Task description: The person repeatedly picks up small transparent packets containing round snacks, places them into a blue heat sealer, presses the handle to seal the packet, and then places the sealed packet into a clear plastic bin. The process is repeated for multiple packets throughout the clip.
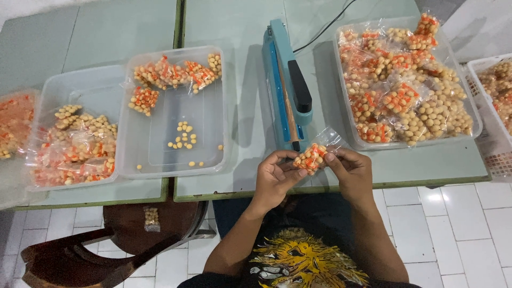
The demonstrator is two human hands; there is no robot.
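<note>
Both hands pinch one small clear bag (312, 157) of yellow and orange balls over the table (240, 96) edge: left hand (274, 178) at its lower end, right hand (349, 168) at its side. Its long axis tilts, open top pointing up-right toward the blue sealer (285, 85). Right tray (469, 125) is piled with filled bags; middle tub (213, 160) holds loose balls and several bags; left tub (48, 96) holds more bags.
</note>
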